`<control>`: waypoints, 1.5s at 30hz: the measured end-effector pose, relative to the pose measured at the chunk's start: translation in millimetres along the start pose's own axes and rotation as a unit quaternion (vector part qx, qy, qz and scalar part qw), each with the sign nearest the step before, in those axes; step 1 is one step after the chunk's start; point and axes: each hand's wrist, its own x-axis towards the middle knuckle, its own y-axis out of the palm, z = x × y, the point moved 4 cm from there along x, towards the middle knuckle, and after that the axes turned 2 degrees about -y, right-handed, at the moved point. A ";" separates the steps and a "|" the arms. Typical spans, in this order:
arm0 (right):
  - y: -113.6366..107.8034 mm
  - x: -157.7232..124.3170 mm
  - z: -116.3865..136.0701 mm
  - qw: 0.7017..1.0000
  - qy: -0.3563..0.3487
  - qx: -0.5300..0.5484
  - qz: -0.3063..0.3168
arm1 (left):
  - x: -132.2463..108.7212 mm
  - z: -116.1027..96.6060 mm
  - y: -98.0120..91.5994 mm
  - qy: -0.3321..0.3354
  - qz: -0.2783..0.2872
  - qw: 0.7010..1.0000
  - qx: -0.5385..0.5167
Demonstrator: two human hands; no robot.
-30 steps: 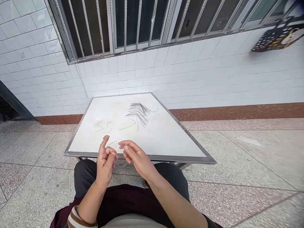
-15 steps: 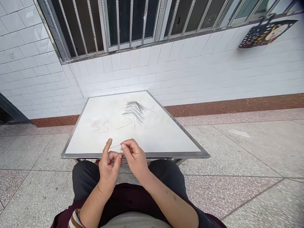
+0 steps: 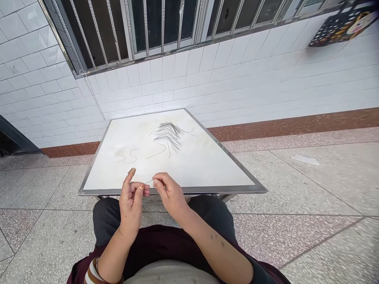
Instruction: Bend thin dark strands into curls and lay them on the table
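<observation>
My left hand (image 3: 132, 197) is at the table's near edge, its thumb pressed to the bent fingers and its index finger raised, with tape-like tan wrapping on the tip. My right hand (image 3: 169, 192) pinches a thin dark wire (image 3: 149, 181) between thumb and forefinger. The wire spans the short gap to my left hand, which closes on its other end. On the white-topped table (image 3: 204, 169) lies a heap of similar dark wires (image 3: 169, 134), some bent. Left of the heap are two S-shaped wires (image 3: 130, 156), and a curved one (image 3: 158, 152) is near it.
Behind the table stands a white tiled wall (image 3: 166, 85) with a barred window (image 3: 162, 27). A patterned bag (image 3: 334, 29) hangs at the upper right. A white scrap (image 3: 305, 159) lies on the speckled floor (image 3: 260, 181). My knees are beneath the table's near edge.
My hands have drawn slightly apart, the left one moving a little left, and the wire between them shows in the gap. The view has shifted slightly.
</observation>
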 end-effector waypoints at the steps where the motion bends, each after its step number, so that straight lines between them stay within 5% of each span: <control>1: -0.2 -0.3 0.3 1.000 -0.013 -0.009 0.002 | 0.0 -0.8 -0.5 0.002 -0.002 1.000 0.003; 8: -2.9 -2.4 6.4 0.995 -0.089 -0.048 0.027 | 2.0 -9.8 -6.1 -0.004 -0.006 1.000 0.017; 16: 0.9 -5.7 -0.5 0.986 0.089 0.142 0.016 | -0.3 -0.6 3.4 -0.026 0.055 0.998 -0.007; 22: -1.6 -5.8 -0.7 0.979 0.100 0.177 0.016 | -0.6 14.2 11.3 -0.072 0.097 0.989 -0.087; 31: -2.7 1.7 -0.1 0.952 0.142 0.250 0.110 | -2.3 16.7 5.9 -0.150 0.104 0.977 -0.113; 38: -11.8 2.8 -11.7 0.965 0.140 0.194 0.106 | 0.6 14.3 2.5 -0.173 0.041 0.975 -0.134; 45: -3.1 -9.1 -19.4 0.922 0.221 0.278 0.152 | 6.4 12.6 -4.4 -0.135 0.010 0.975 -0.179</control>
